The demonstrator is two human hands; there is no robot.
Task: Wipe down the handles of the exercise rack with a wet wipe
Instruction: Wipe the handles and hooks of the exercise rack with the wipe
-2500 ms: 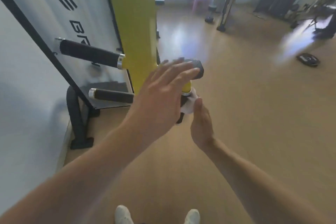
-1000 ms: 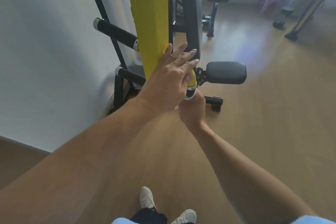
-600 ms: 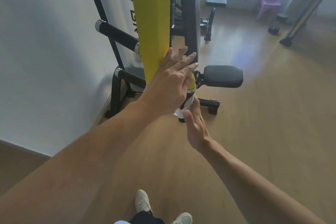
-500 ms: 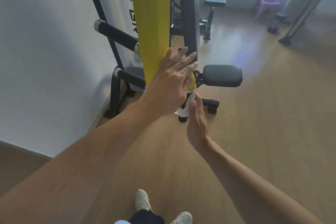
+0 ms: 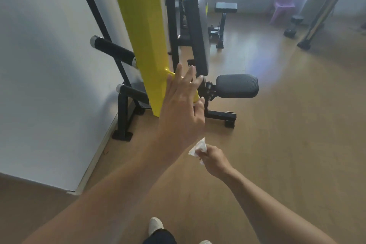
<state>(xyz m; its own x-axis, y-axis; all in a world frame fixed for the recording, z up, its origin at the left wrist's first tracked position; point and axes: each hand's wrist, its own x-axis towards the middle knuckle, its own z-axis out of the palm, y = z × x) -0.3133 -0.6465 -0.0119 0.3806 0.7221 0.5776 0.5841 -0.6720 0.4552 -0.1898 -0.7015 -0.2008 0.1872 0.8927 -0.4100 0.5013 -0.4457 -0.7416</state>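
Your left hand [image 5: 181,109] is spread flat, fingers apart, against the lower end of the yellow post [image 5: 144,31] of the rack. Your right hand [image 5: 214,159] is low, well below the left and clear of the rack, fingers closed around the white wipe [image 5: 198,147], which sticks out crumpled from its top. Two black handles [image 5: 113,49] jut from the far side of the post toward the wall [image 5: 39,65]. A black pad [image 5: 236,86] sits right of your left hand.
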